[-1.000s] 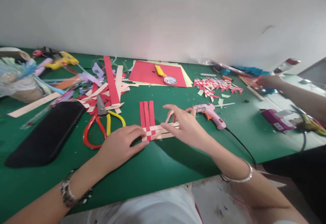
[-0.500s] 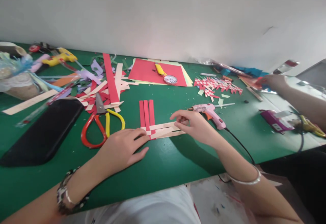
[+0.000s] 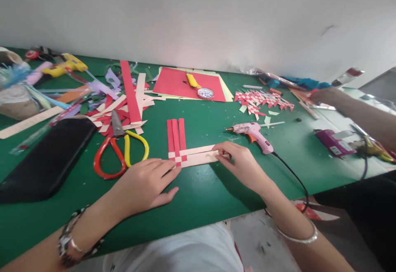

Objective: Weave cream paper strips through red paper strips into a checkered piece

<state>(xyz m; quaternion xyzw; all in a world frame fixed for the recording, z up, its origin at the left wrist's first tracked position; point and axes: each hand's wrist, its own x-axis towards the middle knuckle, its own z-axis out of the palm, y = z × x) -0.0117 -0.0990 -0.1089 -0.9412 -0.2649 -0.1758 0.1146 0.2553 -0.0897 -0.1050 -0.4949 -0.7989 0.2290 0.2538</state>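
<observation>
Three red paper strips (image 3: 176,136) stand upright side by side and cross cream paper strips (image 3: 199,156) that run to the right. Where they meet is a small red-and-cream checkered weave (image 3: 177,159). My left hand (image 3: 151,181) lies flat on the table with fingers apart, its fingertips pressing the lower left of the weave. My right hand (image 3: 236,162) is closed in a pinch at the right ends of the cream strips. Scissors (image 3: 119,140) with one red and one yellow handle lie left of the weave. A pink glue gun (image 3: 255,134) lies beyond my right hand.
A black case (image 3: 52,156) and a pile of paper strips (image 3: 130,99) are at left. Red paper sheets (image 3: 176,84) carry a yellow cutter (image 3: 193,80) and a round tin (image 3: 205,94). Checkered woven pieces (image 3: 264,99) lie at back right, near another person's hand (image 3: 324,97).
My right hand has come down onto the right ends of the cream strips, and a lower strip there now lies flatter. My left hand stays on the weave. The view has shifted slightly.
</observation>
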